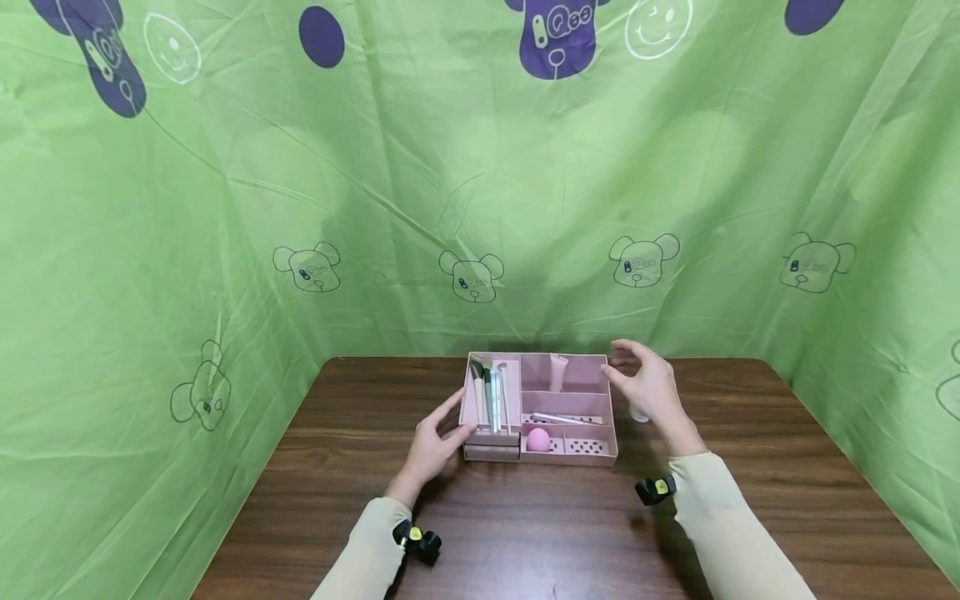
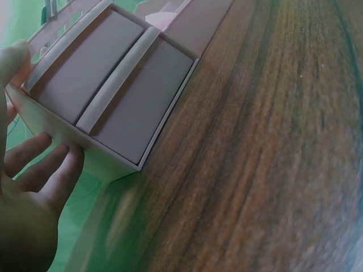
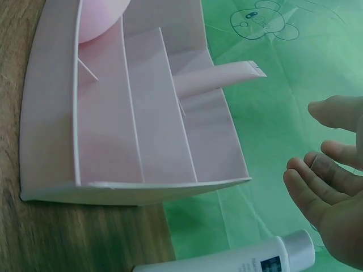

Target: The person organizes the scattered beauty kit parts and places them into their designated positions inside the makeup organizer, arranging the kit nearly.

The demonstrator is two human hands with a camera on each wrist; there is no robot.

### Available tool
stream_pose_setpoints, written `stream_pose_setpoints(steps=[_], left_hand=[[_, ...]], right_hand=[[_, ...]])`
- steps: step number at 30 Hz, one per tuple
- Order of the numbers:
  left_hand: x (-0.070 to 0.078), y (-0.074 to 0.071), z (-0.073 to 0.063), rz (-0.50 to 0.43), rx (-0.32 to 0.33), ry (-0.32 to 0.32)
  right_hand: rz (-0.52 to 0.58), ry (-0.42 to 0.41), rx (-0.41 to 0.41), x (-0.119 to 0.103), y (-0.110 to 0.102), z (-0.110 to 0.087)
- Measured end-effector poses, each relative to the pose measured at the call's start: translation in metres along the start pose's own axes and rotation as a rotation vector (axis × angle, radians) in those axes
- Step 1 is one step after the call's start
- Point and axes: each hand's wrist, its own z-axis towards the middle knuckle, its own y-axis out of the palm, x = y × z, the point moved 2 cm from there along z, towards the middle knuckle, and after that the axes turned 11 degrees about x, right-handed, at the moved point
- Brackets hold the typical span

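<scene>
A pink desk organizer (image 1: pixel 567 403) stands near the table's back edge. My left hand (image 1: pixel 430 450) is at its left side, fingertips on the side wall and thumb at the upper front edge, as the left wrist view (image 2: pixel 34 198) shows. Makeup brushes (image 1: pixel 492 393) lie in the top left tray above two drawers (image 2: pixel 136 85). A pink tube (image 1: pixel 557 372) leans in the back compartment, a silvery pen-like stick (image 1: pixel 564 419) lies in the middle one, and a pink ball (image 1: pixel 537 440) sits in front. Beside the back right corner my right hand (image 1: pixel 651 387) hovers with loosely bent fingers, holding nothing.
A white bottle with a silver cap (image 3: pixel 238 258) is right of the organizer, mostly hidden under my right hand in the head view. Green printed fabric (image 1: pixel 397 208) hangs behind and at both sides of the brown wooden table (image 1: pixel 540 533).
</scene>
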Motion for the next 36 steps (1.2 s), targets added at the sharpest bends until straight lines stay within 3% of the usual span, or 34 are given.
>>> stream_pose_setpoints(steps=[17, 36], left_hand=[[-0.002, 0.0, -0.001, 0.001, -0.007, -0.001], [-0.004, 0.0, 0.001, 0.006, -0.002, -0.011]], right_hand=[[0.032, 0.015, 0.033, 0.011, -0.018, 0.005], [0.031, 0.016, 0.149, 0.022, -0.032, 0.009]])
